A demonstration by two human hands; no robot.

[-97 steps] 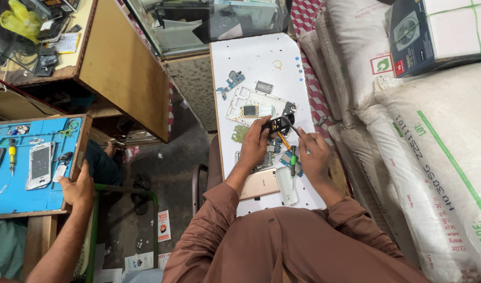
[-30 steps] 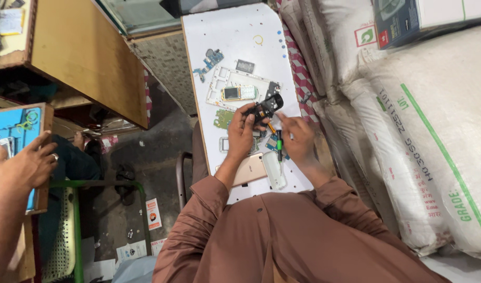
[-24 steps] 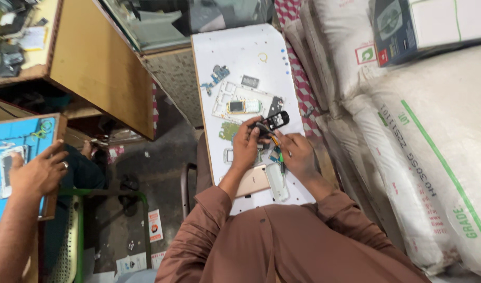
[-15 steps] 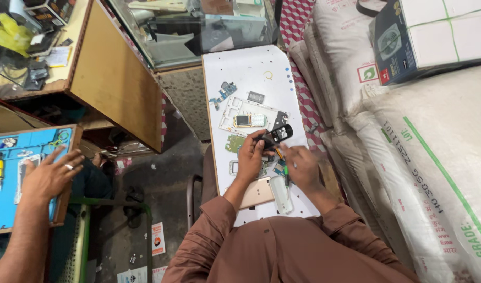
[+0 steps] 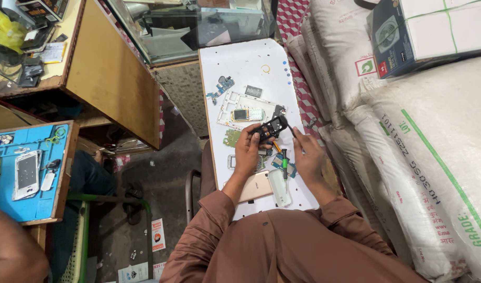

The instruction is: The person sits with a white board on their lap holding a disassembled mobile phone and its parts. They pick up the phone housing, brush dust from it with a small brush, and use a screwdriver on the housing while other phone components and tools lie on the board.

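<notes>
My left hand holds a black phone frame above a white work board. My right hand is closed on a thin dark tool whose tip points at the frame. Under my hands lie a green-handled screwdriver, a gold phone and a white back cover. Further up the board are a white phone chassis with a small display module, a green circuit board and a blue flex part.
Stacked white sacks and a cardboard box stand on the right. A wooden counter and glass case are at upper left. A blue repair mat holds a white phone; a co-worker's hand is at lower left.
My hands stay on the black frame and the tool. The co-worker's hand has come off the blue mat and dropped to the lower left. The view has shifted slightly.
</notes>
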